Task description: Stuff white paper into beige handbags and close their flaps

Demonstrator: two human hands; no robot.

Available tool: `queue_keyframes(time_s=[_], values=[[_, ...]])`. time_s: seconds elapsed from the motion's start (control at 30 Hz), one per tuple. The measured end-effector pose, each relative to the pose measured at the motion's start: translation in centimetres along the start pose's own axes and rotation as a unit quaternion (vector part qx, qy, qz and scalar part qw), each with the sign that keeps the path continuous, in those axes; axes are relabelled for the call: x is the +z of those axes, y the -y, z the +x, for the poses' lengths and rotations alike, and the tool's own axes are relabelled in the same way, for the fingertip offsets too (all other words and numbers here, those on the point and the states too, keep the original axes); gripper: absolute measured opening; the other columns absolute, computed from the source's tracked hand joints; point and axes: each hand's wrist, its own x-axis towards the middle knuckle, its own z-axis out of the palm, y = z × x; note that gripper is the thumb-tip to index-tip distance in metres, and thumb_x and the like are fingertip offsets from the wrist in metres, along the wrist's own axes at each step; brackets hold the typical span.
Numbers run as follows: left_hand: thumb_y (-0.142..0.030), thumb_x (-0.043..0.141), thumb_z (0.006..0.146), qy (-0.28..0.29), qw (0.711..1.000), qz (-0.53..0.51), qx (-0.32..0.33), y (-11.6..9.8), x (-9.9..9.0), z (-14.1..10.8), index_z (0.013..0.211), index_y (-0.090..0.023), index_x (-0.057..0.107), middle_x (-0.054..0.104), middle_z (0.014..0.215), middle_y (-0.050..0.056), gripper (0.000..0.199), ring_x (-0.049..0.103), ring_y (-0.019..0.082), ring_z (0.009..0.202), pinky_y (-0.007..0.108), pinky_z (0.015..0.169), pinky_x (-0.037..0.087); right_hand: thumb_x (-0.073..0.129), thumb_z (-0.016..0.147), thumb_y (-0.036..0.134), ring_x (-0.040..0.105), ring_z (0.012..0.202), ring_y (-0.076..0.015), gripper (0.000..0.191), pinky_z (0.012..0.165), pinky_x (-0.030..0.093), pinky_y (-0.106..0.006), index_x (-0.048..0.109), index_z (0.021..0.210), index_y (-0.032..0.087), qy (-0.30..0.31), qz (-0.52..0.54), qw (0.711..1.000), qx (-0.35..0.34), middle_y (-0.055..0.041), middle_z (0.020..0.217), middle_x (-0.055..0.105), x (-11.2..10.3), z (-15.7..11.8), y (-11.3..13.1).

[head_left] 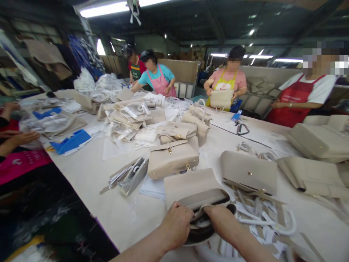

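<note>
The person's left hand (176, 225) and right hand (223, 222) are both curled, not wide, on the dark open mouth of a beige handbag (192, 187), but the fingers are partly hidden, so the exact grip cannot be told. The bag lies at the near edge of the long work table (89, 189), with its flap raised. White-wrapped bag handles (261, 218) are just beside it, and a silver tape dispenser (133, 176) lies near. If the hands pull hard, the bag could slide over the edge. The handles could also catch on it, and the metal dispenser could scratch its pale surface.
</note>
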Motion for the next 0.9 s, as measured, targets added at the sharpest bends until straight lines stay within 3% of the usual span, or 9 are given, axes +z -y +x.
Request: queue_keyframes(time_s=[0.1, 0.17, 0.23, 0.4, 0.5, 0.57, 0.67, 0.77, 0.9], values=[[-0.017, 0.042, 0.079, 0.012, 1.000, 0.015, -0.008, 0.1, -1.0, -0.2, 0.091, -0.020, 0.060, 0.068, 0.088, 0.004, 0.022, 0.060, 0.020, 0.087, 0.037, 0.087, 0.041, 0.036, 0.085, 0.013, 0.062, 0.095, -0.0169, 0.035, 0.082, 0.045, -0.027, 0.061, 0.107, 0.023, -0.070, 0.088, 0.993, 0.017, -0.0044, 0.102, 0.068, -0.2, -2.2, -3.4], [-0.020, 0.042, 0.082, 0.013, 1.000, 0.027, -0.007, -0.2, -1.4, -0.1, 0.088, -0.020, 0.061, 0.067, 0.086, 0.005, 0.020, 0.060, 0.020, 0.086, 0.039, 0.087, 0.042, 0.038, 0.083, 0.015, 0.054, 0.109, -0.0206, 0.035, 0.093, 0.039, -0.033, 0.060, 0.111, 0.019, -0.131, 0.068, 0.988, 0.055, -0.0076, 0.117, 0.061, -0.1, -3.3, -5.4], [-0.026, 0.046, 0.082, 0.002, 0.999, 0.038, -0.005, -1.0, -1.5, 0.6, 0.089, -0.020, 0.060, 0.065, 0.090, 0.006, 0.018, 0.058, 0.022, 0.089, 0.041, 0.086, 0.042, 0.040, 0.082, 0.015, 0.048, 0.114, -0.0247, 0.036, 0.095, 0.035, -0.040, 0.059, 0.112, 0.019, -0.149, 0.020, 0.986, 0.073, -0.0082, 0.122, 0.057, -0.2, -3.7, -6.5], [-0.033, 0.054, 0.078, -0.017, 0.998, 0.051, 0.033, -4.9, 0.1, 4.5, 0.095, -0.018, 0.059, 0.062, 0.097, 0.009, 0.023, 0.055, 0.026, 0.093, 0.041, 0.084, 0.046, 0.046, 0.080, 0.017, 0.054, 0.095, -0.0260, 0.026, 0.077, 0.037, -0.040, 0.065, 0.094, 0.027, -0.131, -0.038, 0.986, 0.094, -0.0044, 0.095, 0.062, -1.5, -3.2, -5.8], [-0.038, 0.061, 0.072, -0.032, 0.996, 0.063, 0.048, -6.3, 2.1, 6.8, 0.098, -0.015, 0.058, 0.059, 0.104, 0.012, 0.035, 0.053, 0.029, 0.097, 0.045, 0.086, 0.045, 0.052, 0.078, 0.018, 0.052, 0.095, -0.0267, 0.017, 0.075, 0.033, -0.039, 0.067, 0.078, 0.025, -0.144, -0.077, 0.983, 0.081, -0.0054, 0.092, 0.061, -2.0, -2.7, -5.3], [-0.036, 0.062, 0.071, -0.050, 0.997, 0.048, 0.032, -6.1, 3.1, 7.9, 0.099, -0.015, 0.058, 0.059, 0.104, 0.012, 0.035, 0.052, 0.031, 0.098, 0.049, 0.087, 0.043, 0.051, 0.080, 0.018, 0.051, 0.093, -0.0258, 0.017, 0.074, 0.031, -0.039, 0.066, 0.075, 0.023, -0.148, -0.099, 0.982, 0.056, -0.0058, 0.091, 0.061, -1.8, -2.3, -5.5], [-0.025, 0.053, 0.077, -0.041, 0.999, 0.009, 0.026, -5.0, 3.9, 8.8, 0.091, -0.016, 0.060, 0.063, 0.094, 0.011, 0.019, 0.056, 0.028, 0.091, 0.043, 0.082, 0.045, 0.050, 0.083, 0.019, 0.050, 0.092, -0.0232, 0.017, 0.073, 0.030, -0.037, 0.064, 0.074, 0.021, -0.153, -0.101, 0.983, 0.006, -0.0040, 0.089, 0.061, -1.2, -2.1, -6.2], [-0.023, 0.051, 0.078, -0.035, 0.999, -0.021, 0.036, -4.3, 3.6, 8.4, 0.092, -0.019, 0.060, 0.066, 0.091, 0.006, 0.017, 0.058, 0.022, 0.085, 0.034, 0.078, 0.046, 0.051, 0.084, 0.022, 0.049, 0.093, -0.0216, 0.013, 0.076, 0.030, -0.036, 0.062, 0.078, 0.022, -0.169, -0.063, 0.983, -0.010, -0.0016, 0.090, 0.061, -0.6, -2.4, -7.0], [-0.027, 0.044, 0.085, -0.095, 0.993, -0.070, 0.015, -4.9, 2.2, 6.8, 0.092, -0.020, 0.060, 0.064, 0.092, 0.006, 0.020, 0.057, 0.021, 0.090, 0.032, 0.082, 0.044, 0.056, 0.082, 0.028, 0.046, 0.099, -0.0219, 0.009, 0.082, 0.030, -0.037, 0.062, 0.088, 0.026, -0.185, 0.010, 0.983, -0.009, 0.0003, 0.100, 0.061, -0.1, -3.2, -7.7]])
